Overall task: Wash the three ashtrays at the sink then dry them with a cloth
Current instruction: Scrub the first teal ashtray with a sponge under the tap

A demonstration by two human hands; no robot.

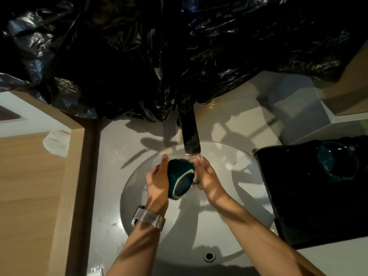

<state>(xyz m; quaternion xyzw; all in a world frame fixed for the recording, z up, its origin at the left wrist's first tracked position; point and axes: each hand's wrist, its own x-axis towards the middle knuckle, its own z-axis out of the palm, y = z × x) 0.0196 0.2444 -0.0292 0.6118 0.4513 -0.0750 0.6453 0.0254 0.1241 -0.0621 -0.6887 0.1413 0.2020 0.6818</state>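
— What fills the far side of the counter?
— Crumpled black plastic sheeting [139, 56] hangs down over the base of the dark tap [190, 134]. Below it lies the pale round sink [139, 196], with a black tray [310, 206] on the right of it.

— Where is the ashtray being washed?
— A dark green ashtray [180, 181] is tilted on edge over the basin, just under the spout, between the two hands. The left hand [157, 180], a pale watch [148, 217] at its wrist, grips its left side. The right hand [208, 176] presses a small pale cloth or sponge [196, 177] against its right side.

— Any others?
— One more green ashtray [336, 162] rests on the tray.
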